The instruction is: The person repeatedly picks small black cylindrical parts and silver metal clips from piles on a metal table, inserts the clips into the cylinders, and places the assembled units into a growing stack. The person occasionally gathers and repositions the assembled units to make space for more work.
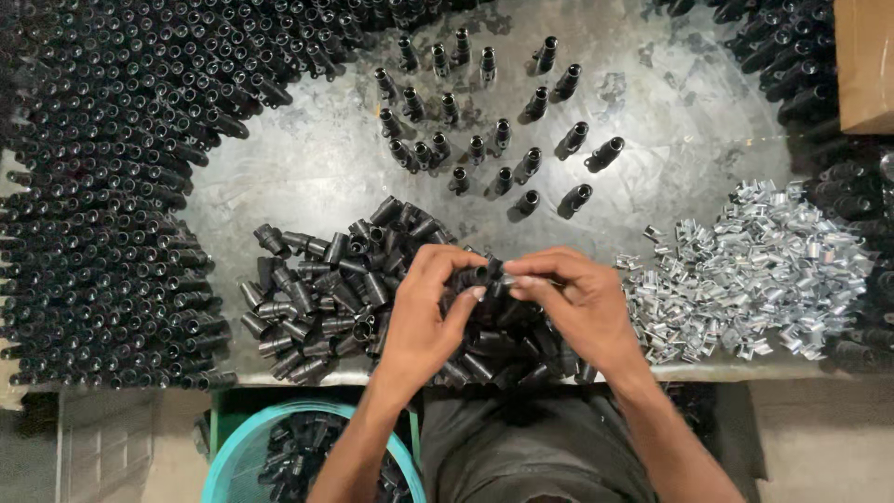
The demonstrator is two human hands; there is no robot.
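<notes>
1. Hands meet at the near middle of the scene, above a heap of loose short black plastic tubes [335, 289] lying on the dull grey sheet-metal tabletop [307, 168].
2. The left hand [424, 321] has its fingers curled round a small black tube piece [486, 277], pinched at the tips.
3. The right hand [577, 303] presses thumb and forefinger against the same piece from the right side; what else it grips, possibly a small metal clip, is too hidden to tell.
4. The held piece sits between both sets of fingertips, just above the near edge of the loose heap.
5. To the right lies a pile of small shiny silver folded metal clips [754, 270], near the right hand but apart from it.
6. Farther away, at the far middle, stands a loose group of upright black tubes [494, 130], each on its end, well apart from the hands.
7. A dense mass of stacked black tubes [102, 186] fills the left side and curves along the far edge.
8. At the far right corner shows a brown cardboard box [864, 65].
9. Below the near table edge, to the left, sits a round teal plastic basket [233, 456] with black tubes inside.
</notes>
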